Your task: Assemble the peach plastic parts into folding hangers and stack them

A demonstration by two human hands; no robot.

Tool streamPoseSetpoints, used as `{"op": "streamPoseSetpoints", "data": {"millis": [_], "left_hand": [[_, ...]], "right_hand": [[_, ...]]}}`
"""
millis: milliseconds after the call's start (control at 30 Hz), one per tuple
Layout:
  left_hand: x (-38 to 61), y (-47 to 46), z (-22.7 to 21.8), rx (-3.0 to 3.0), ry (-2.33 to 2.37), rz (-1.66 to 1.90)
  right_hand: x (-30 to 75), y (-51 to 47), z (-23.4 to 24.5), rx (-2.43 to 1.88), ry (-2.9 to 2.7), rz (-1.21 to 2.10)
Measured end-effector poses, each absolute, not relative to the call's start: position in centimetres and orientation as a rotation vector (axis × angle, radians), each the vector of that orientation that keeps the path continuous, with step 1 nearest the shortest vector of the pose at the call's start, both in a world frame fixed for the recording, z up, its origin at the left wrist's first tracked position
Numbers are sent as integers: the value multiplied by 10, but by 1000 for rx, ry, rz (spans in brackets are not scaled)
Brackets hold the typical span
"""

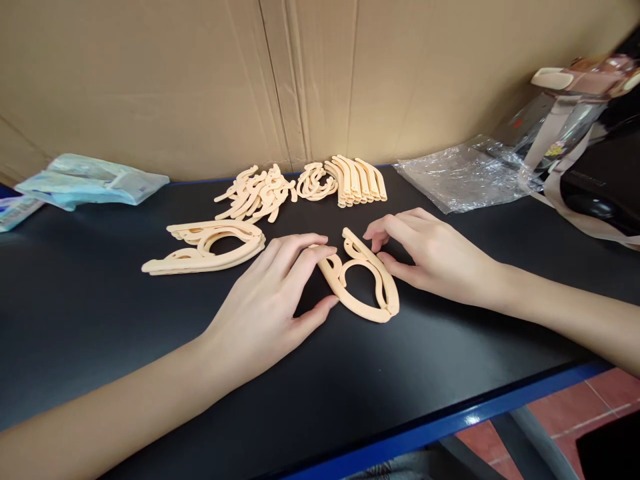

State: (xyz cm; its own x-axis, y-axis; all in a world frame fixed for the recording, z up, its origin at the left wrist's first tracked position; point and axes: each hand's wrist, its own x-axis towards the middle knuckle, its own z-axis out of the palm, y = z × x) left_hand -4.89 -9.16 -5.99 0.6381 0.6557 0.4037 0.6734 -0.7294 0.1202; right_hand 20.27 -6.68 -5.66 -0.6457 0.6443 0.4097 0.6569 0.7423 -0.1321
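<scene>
A folded peach plastic hanger lies on the black table between my hands. My left hand pinches its left arm, fingers on top and thumb at the lower edge. My right hand grips its upper right arm with fingertips and thumb. A stack of assembled folded hangers rests to the left. Behind it lie a heap of loose peach parts, some curled hook pieces and a neat row of curved arm pieces.
A cardboard wall stands behind the table. A light blue plastic packet lies at the far left, a crumpled clear bag at the back right, with a pink bottle and a dark bag beyond. The table's blue front edge runs close.
</scene>
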Motion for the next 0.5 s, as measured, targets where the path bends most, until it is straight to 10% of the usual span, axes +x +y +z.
{"op": "streamPoseSetpoints", "data": {"millis": [500], "left_hand": [[-49, -89, -63, -2978, -1132, -555]], "right_hand": [[195, -78, -48, -691, -2802, 270]]}}
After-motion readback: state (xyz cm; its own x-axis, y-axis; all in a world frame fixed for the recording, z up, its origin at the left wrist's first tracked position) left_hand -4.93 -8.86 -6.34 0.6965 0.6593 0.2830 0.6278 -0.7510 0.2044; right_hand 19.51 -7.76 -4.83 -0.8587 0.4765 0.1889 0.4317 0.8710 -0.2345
